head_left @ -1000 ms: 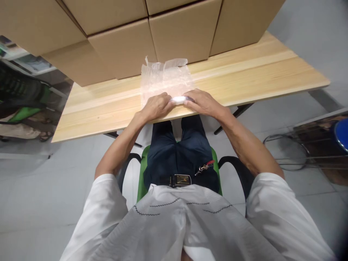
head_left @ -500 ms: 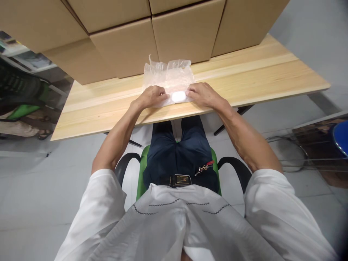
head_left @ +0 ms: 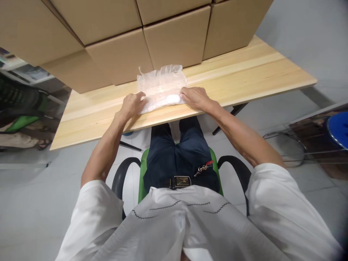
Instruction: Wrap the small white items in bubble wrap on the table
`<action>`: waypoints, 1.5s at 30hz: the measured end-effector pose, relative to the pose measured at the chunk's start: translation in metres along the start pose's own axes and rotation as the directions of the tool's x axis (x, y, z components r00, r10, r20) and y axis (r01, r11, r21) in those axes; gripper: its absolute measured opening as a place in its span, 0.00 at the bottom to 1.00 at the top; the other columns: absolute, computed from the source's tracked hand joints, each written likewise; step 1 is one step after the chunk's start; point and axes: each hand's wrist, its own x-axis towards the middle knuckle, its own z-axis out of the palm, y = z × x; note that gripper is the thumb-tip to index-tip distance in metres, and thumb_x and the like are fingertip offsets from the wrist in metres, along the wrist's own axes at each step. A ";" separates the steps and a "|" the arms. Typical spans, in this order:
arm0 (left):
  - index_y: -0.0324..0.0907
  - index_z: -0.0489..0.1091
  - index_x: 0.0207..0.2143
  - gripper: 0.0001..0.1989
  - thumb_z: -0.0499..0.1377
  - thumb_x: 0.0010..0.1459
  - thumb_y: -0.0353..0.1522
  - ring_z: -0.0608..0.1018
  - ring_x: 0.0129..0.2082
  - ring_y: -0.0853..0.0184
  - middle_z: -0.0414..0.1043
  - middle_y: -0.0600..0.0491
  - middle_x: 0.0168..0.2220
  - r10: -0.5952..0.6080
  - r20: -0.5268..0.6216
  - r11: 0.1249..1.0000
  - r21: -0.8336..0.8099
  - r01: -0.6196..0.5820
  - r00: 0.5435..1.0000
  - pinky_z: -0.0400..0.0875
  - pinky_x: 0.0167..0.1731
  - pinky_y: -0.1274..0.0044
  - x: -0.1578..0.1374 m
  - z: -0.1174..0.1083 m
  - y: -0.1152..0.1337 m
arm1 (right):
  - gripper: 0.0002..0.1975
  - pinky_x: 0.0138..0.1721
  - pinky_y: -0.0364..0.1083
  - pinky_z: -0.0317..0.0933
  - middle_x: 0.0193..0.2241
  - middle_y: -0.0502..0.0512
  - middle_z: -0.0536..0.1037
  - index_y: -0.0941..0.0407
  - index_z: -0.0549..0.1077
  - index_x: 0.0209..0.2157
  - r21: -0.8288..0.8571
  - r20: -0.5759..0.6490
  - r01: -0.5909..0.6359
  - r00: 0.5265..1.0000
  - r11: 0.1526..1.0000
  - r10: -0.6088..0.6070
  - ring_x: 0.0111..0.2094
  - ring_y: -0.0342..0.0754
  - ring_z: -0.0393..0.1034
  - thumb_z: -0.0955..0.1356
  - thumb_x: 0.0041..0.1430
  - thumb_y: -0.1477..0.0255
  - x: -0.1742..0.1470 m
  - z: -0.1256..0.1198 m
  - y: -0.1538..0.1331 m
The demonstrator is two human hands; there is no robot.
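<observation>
A translucent, crinkled sheet of plastic wrap [head_left: 162,81], which looks like bubble wrap, lies on the wooden table. Its near edge is folded into a white roll [head_left: 163,102]; whatever is inside is hidden. My left hand [head_left: 132,104] is at the left edge of the sheet, its fingers and thumb curled onto the wrap. At the other end, my right hand [head_left: 196,98] pinches the right end of the roll between thumb and fingers.
Large cardboard boxes [head_left: 178,40] are stacked along the back of the table [head_left: 231,81]. A blue round stool [head_left: 338,129] and cables are on the floor at right. A green chair and another person's foot [head_left: 43,144] show at left.
My left hand has slid left from the middle of the roll to the sheet's left edge. My right hand stays at the right end. The view has shifted slightly.
</observation>
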 end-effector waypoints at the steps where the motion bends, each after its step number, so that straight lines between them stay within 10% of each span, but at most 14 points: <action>1: 0.47 0.82 0.76 0.27 0.58 0.84 0.42 0.88 0.65 0.39 0.91 0.36 0.62 -0.012 -0.032 1.000 0.026 0.013 0.999 0.80 0.67 0.54 -0.004 -0.002 0.000 | 0.25 0.57 0.59 0.68 0.63 0.75 0.93 0.57 0.87 0.67 -0.003 0.011 0.007 1.000 1.000 -0.006 0.60 0.74 0.88 0.61 0.90 0.65 -0.001 -0.001 -0.001; 10: 0.47 0.79 0.75 0.23 0.62 0.83 0.37 0.86 0.69 0.42 0.85 0.36 0.69 0.517 -0.204 0.850 0.010 -0.526 0.831 0.80 0.70 0.51 -0.009 0.027 0.099 | 0.26 0.60 0.60 0.70 0.64 0.77 0.93 0.57 0.85 0.69 -0.026 0.032 -0.003 0.999 1.000 0.004 0.63 0.75 0.87 0.61 0.90 0.63 -0.001 -0.004 0.000; 19: 0.43 0.81 0.73 0.21 0.60 0.85 0.34 0.89 0.67 0.43 0.85 0.33 0.75 0.424 -0.135 0.894 -0.098 -0.438 0.895 0.82 0.64 0.55 -0.009 0.040 0.112 | 0.25 0.60 0.62 0.75 0.58 0.69 0.95 0.53 0.89 0.66 0.138 -0.179 -0.059 0.980 0.989 0.083 0.59 0.71 0.86 0.65 0.88 0.57 0.000 0.018 0.039; 24: 0.44 0.82 0.70 0.20 0.58 0.87 0.37 0.89 0.67 0.42 0.87 0.34 0.71 0.416 -0.102 0.895 -0.131 -0.427 0.904 0.80 0.65 0.56 -0.006 0.027 0.112 | 0.29 0.70 0.70 0.74 0.73 0.78 0.87 0.58 0.81 0.77 0.105 -0.314 -0.024 0.948 0.994 0.056 0.70 0.76 0.79 0.63 0.88 0.63 -0.024 0.012 0.039; 30: 0.43 0.80 0.72 0.22 0.58 0.89 0.44 0.87 0.68 0.40 0.89 0.33 0.66 0.357 -0.092 0.904 -0.216 -0.369 0.929 0.76 0.69 0.56 0.000 0.023 0.102 | 0.29 0.78 0.69 0.70 0.76 0.72 0.84 0.54 0.80 0.77 0.114 -0.193 0.349 0.926 0.930 -0.324 0.76 0.74 0.75 0.66 0.82 0.69 -0.019 0.020 0.001; 45: 0.46 0.81 0.67 0.25 0.53 0.93 0.51 0.85 0.68 0.45 0.88 0.35 0.65 0.256 -0.144 0.923 -0.259 -0.286 0.956 0.76 0.70 0.59 0.019 0.025 0.090 | 0.27 0.64 0.60 0.70 0.62 0.67 0.92 0.51 0.86 0.65 0.158 -0.064 0.167 0.985 0.973 -0.158 0.63 0.69 0.82 0.61 0.92 0.51 0.019 0.008 -0.004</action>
